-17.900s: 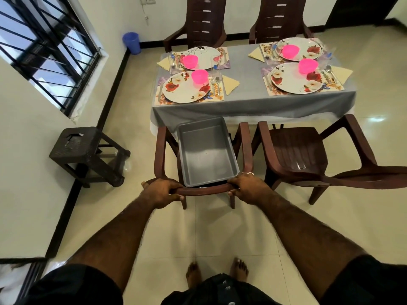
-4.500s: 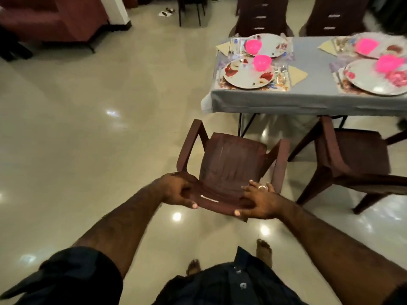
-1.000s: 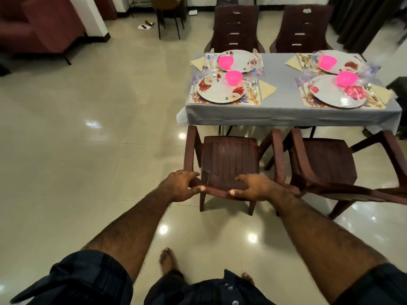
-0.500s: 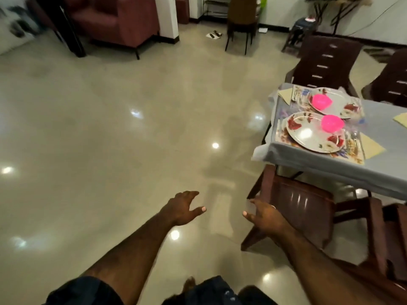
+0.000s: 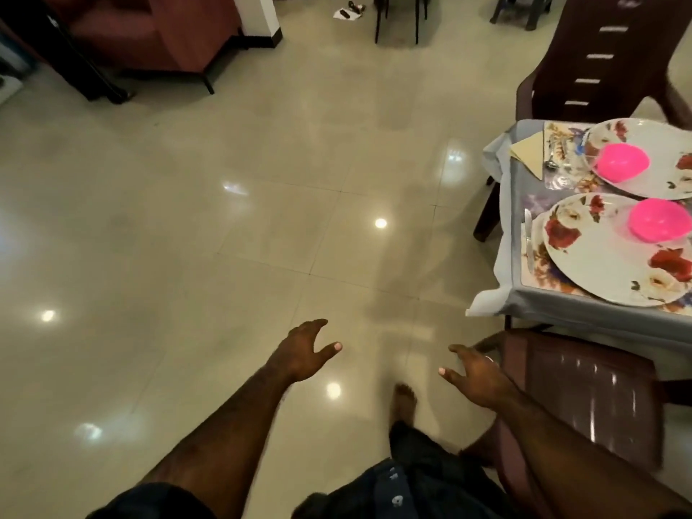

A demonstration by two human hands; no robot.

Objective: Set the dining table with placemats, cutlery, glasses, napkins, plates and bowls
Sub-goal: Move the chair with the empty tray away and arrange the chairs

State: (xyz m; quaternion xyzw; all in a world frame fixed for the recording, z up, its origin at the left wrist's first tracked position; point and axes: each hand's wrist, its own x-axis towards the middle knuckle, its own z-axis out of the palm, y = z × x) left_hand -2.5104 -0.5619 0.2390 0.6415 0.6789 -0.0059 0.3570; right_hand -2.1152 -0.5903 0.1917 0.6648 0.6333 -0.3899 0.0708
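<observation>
The dining table [image 5: 584, 320] with its grey cloth stands at the right edge. On it lie two floral plates, a near plate [image 5: 606, 267] and a far plate [image 5: 636, 181], each with a pink bowl, the near bowl [image 5: 659, 221] and the far bowl [image 5: 621, 162], on floral placemats [image 5: 539, 275]. A yellow folded napkin [image 5: 530, 153] and cutlery [image 5: 528, 237] lie beside them. My left hand [image 5: 305, 352] and my right hand [image 5: 477, 376] hang over the floor with fingers spread, holding nothing.
A brown plastic chair [image 5: 584, 391] stands tucked at the table just right of my right hand. Another brown chair [image 5: 595, 58] stands at the far side. A red sofa [image 5: 149, 35] and a dark chair's legs [image 5: 397, 20] are at the back. Glossy tiled floor [image 5: 224, 237] spreads to the left.
Both hands have let go of the chair's back and now hang free. My view has swung left, away from the table, and I have stepped closer to its corner.
</observation>
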